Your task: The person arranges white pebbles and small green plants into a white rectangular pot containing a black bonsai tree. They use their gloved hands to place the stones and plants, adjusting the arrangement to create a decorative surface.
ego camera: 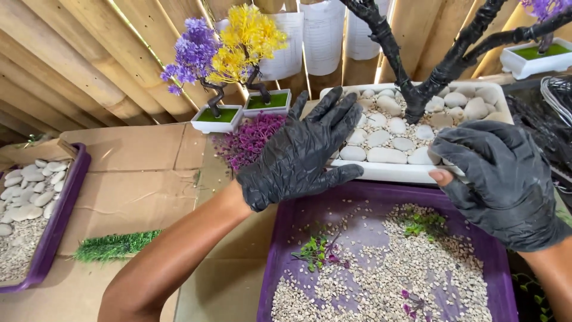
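1. Head view: one purple tray [286, 250] of fine gravel lies nearest.
2. Just behind it, one white planter [393, 172] holds white stones and a black trunk [417, 98], its top cut off.
3. Left hand [301, 155], open, presses the planter's left end; right hand [506, 179] curls around its front-right rim.
4. Left of the planter stand two small potted trees [223, 113].

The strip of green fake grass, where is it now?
In the head view, the grass strip lies lower left on the cardboard, between the purple stone tray and the left forearm.
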